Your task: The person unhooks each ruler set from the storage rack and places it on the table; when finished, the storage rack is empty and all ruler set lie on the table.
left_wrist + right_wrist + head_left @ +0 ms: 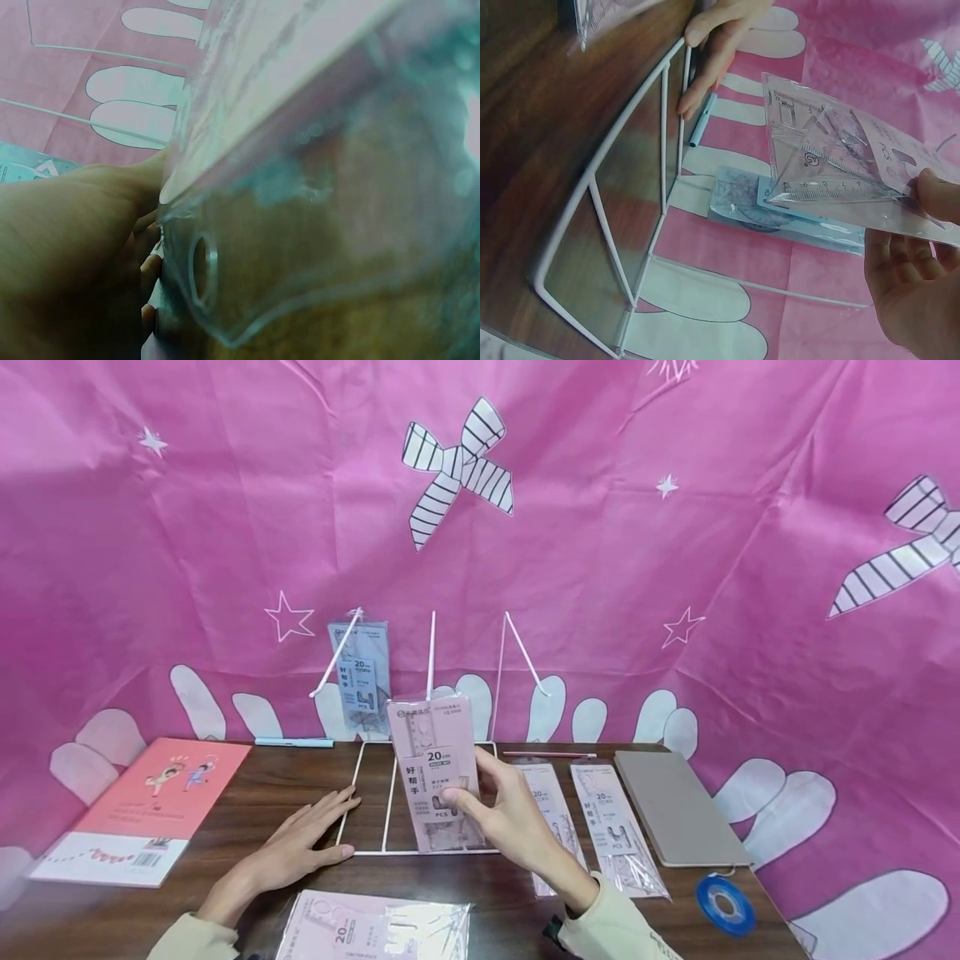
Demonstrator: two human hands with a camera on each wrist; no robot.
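My right hand (517, 814) pinches a pink packaged ruler set (431, 727) marked 20 cm, thumb on its front, fingers behind. It stands upright over a white wire rack (390, 853). Clear rulers and a set square show through the packet in the right wrist view, over my right hand (911, 292). My left hand (303, 839) rests on the table with fingertips at the rack's left base bar. A blue ruler set (367, 668) hangs from the rack's left prong. Close to the left wrist camera, a clear plastic packet edge (247, 292) fills much of the view.
Pink ruler packets lie at right (611, 827) and at the front edge (345, 931). A grey notebook (682, 810) and blue tape roll (726, 906) sit further right. At left are a red-and-white booklet (150, 802) and a blue pen (294, 742). A pink curtain (585, 568) stands behind.
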